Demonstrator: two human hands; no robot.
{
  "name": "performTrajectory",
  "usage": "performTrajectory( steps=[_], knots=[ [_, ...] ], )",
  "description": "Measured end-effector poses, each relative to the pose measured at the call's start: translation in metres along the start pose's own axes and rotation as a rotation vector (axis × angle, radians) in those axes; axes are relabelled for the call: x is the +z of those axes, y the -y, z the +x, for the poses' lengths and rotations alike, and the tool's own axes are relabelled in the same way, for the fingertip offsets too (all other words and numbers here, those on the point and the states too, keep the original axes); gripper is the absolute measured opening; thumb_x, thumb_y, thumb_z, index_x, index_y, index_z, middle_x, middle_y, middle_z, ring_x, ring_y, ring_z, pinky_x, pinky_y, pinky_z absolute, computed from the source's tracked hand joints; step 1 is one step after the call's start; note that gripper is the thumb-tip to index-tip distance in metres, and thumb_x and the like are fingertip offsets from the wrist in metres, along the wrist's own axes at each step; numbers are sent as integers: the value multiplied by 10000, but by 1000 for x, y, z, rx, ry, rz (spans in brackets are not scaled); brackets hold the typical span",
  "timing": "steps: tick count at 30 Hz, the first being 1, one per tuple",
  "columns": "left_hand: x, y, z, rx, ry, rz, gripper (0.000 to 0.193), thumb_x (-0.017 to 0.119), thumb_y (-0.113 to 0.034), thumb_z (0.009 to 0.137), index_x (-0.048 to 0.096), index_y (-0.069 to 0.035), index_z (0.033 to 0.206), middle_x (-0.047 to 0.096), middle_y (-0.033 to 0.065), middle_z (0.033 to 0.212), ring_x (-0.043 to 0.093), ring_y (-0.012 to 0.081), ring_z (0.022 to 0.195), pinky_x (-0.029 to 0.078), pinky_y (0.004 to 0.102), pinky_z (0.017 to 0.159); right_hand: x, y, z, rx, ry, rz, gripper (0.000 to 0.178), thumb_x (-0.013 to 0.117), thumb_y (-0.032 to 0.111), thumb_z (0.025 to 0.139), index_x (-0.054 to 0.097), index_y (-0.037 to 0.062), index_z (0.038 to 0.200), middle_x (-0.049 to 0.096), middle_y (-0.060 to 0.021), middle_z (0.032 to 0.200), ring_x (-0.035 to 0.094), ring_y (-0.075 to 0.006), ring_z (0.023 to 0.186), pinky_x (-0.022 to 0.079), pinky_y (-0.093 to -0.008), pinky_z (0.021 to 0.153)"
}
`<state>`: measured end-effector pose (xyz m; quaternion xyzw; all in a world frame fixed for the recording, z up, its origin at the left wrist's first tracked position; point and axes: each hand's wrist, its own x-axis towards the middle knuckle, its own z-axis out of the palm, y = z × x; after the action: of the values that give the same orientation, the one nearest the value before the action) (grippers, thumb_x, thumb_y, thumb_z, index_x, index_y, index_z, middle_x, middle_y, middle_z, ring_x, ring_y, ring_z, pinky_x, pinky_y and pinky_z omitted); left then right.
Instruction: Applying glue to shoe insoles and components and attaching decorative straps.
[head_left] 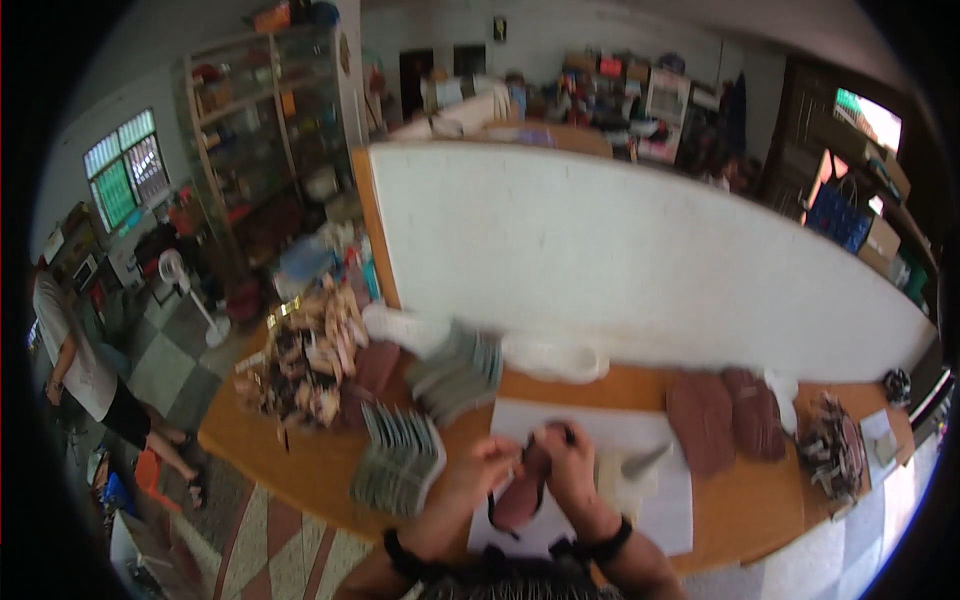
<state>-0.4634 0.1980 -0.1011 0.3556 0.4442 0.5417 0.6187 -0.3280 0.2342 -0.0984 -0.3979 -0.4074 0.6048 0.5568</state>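
A brown sandal sole (518, 503) with a black strap or edging along its sides is held over a white sheet (510, 424) on the table. My right hand (568, 468) is closed around the sole's far end. Fingers pinched, my left hand (492, 464) meets the sole's left side; blur hides what they grip. Right of the hands, a grey cone-shaped piece (647, 460) rests by a pale block (622, 484). Left of them lie fanned stacks of grey-green sole-shaped sheets (398, 470).
On the wooden table (290, 485), a heap of tan and dark straps (312, 350) lies far left. Brown soles (700, 420) and a strap bundle (832, 450) lie right. A white partition (600, 260) rises behind. A person (85, 350) stands at left near a fan (185, 285).
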Motion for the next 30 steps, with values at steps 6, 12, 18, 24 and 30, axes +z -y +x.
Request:
performTrajectory(
  steps=[6, 12, 18, 24, 30],
  knots=[
    [-14, -11, -18, 35, 17, 95, 96, 582, -38, 801, 582, 1, 888, 588, 69, 661, 398, 40, 449, 292, 170, 390, 17, -18, -13, -14, 25, 228, 63, 617, 46, 777, 582, 16, 820, 563, -3, 724, 506, -76, 642, 415, -208, 579],
    [-19, -19, -39, 70, 32, 351, 114, 606, -60, 783, 612, -2, 881, 595, 46, 642, 427, 42, 469, 313, 173, 415, 22, -30, -37, -7, 3, 261, 69, 616, 50, 783, 581, 16, 832, 567, -9, 729, 516, -79, 651, 419, -206, 583],
    [-22, -15, -35, 158, 83, 570, 111, 597, -53, 766, 609, 0, 864, 603, 41, 672, 526, 83, 573, 406, 211, 535, 22, -29, -50, 22, -34, 208, 114, 609, 55, 784, 565, 11, 879, 570, -22, 759, 529, -89, 681, 436, -220, 609],
    [-13, 10, -22, 134, 53, 338, 105, 575, -86, 776, 572, 4, 832, 557, 17, 648, 508, 72, 574, 382, 204, 510, -5, 1, -45, 222, 248, 466, 170, 611, 71, 781, 556, 14, 932, 584, -37, 814, 559, -132, 779, 449, -257, 734],
    [32, 12, -20, 175, 93, 414, 118, 537, -124, 832, 550, -23, 892, 523, 1, 669, 438, 55, 531, 336, 193, 449, -41, -12, -38, 217, 223, 269, 257, 654, 96, 752, 588, 6, 984, 612, -72, 909, 578, -168, 813, 451, -279, 764]
  ],
)
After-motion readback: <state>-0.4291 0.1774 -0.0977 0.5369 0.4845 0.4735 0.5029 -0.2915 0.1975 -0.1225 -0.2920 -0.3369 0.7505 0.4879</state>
